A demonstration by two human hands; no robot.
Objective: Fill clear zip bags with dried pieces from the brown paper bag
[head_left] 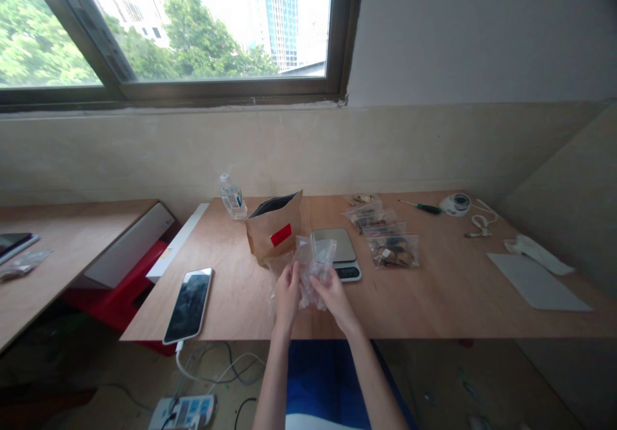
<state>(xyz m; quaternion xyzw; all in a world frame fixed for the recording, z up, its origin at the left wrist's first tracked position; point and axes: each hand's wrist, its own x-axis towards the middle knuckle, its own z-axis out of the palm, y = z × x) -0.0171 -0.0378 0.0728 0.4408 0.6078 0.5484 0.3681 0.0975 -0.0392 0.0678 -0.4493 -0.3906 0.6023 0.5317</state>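
My left hand (288,294) and my right hand (332,295) both grip a bunch of clear empty plastic bags (313,264) just above the wooden table (434,301), near its front edge. Right behind the bags stands a small digital scale (337,250). An open brown paper pouch with a red label (274,231) stands to the left of the scale. To the scale's right lie several clear bags filled with dark pieces (385,237).
A phone (189,304) on a charging cable lies at the table's front left. A water bottle (232,198), a screwdriver (421,207), a round white device (456,204) and a grey sheet (537,282) lie further back and right. A second table (62,256) stands left.
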